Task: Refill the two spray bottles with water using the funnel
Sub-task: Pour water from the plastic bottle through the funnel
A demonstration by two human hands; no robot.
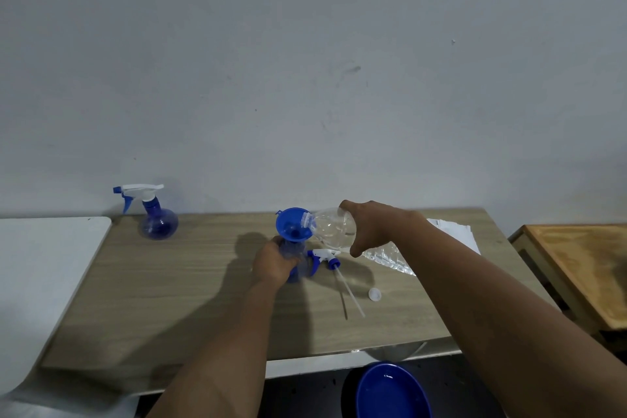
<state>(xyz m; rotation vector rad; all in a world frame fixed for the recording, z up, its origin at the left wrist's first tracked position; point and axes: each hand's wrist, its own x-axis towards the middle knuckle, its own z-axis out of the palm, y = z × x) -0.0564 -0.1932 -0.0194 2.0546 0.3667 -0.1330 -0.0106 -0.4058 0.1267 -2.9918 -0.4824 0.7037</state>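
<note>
Right hand (pixel 369 231) grips a clear plastic water bottle (pixel 334 227) near its base and tips it almost level, its open neck resting over the rim of a round blue plastic funnel (pixel 291 224), so that whatever pours out should fall into the cone rather than onto the wood-grain worktop (pixel 169 288). Left hand (pixel 274 263) is wrapped around the translucent blue spray bottle (pixel 294 253) beneath the funnel, probably to keep the light bottle upright under the top-heavy load. Its white-and-blue trigger sprayer head (pixel 325 256) lies just beside it, dip tube pointing towards the near edge, and a small white bottle cap (pixel 374 294) sits a little further off, both within reach for closing up. A second round blue spray bottle (pixel 156 214), sprayer still on, waits well apart by the wall
</note>
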